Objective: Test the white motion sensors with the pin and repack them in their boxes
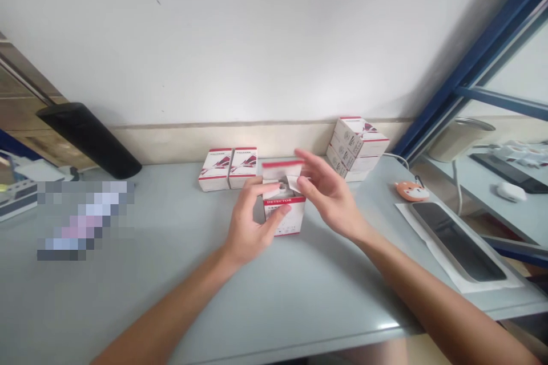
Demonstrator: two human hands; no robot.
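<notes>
White card DETECTOR box [285, 218] upright on grey laminate table [171, 302], red-banded, top open. L hand [252, 227] half-curled, fingertips against box front, holding it. R hand [330, 197] part-open, fingers spread; thumb & index at thin white flap [294, 183], grip unclear. Two like boxes [228, 170] side by side just behind; stacked boxes [355, 145] at wall, beyond R hand. Smooth dark glass-faced slab [456, 242] on white paper sheet [417, 227], far R.

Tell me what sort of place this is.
Probably an office or small workroom: a long grey desk against a white wall, with stacks of red-and-white detector boxes and a blue-framed glass panel.
</notes>
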